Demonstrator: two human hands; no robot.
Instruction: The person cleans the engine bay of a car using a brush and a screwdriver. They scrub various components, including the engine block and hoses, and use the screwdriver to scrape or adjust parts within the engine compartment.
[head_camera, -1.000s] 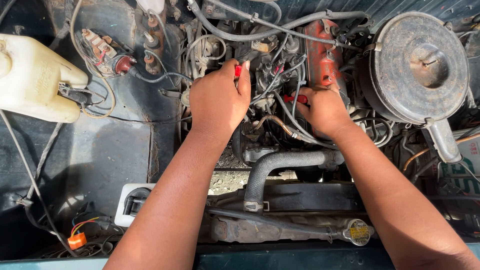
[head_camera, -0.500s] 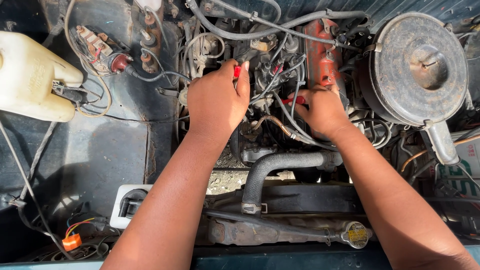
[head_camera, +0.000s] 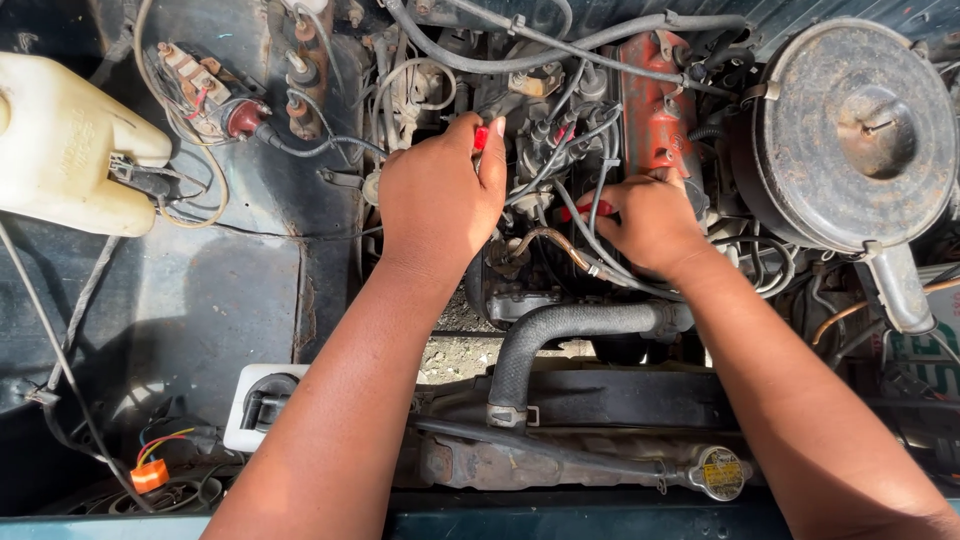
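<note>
Two bare hands work deep in an old car's engine bay. The left hand (head_camera: 437, 200) is curled shut over a red-handled tool (head_camera: 481, 137), only its red tip showing between thumb and forefinger, above the tangle of black ignition leads (head_camera: 560, 150). The right hand (head_camera: 652, 222) is closed around a second red grip (head_camera: 575, 211), which pokes out at the knuckles just beside the rust-red valve cover (head_camera: 650, 100); what either tool bites on is hidden behind the fingers and wires.

Just below the hands a braided metal line (head_camera: 550, 245) curves between them, and under it a thick black radiator hose (head_camera: 540, 335) bends down to its clamp. Nearer the camera lies the radiator's top edge with its yellow-labelled cap (head_camera: 722, 468) (right of centre).

To the right of the valve cover sits the round, rusty air-cleaner housing (head_camera: 860, 130), its snout pointing down. Well apart on the left, a cream plastic fluid reservoir (head_camera: 65, 150) rests on the dark inner wing, with a red-capped ignition coil (head_camera: 243, 117) between it and the engine. An orange connector (head_camera: 150, 476) lies at lower left.
</note>
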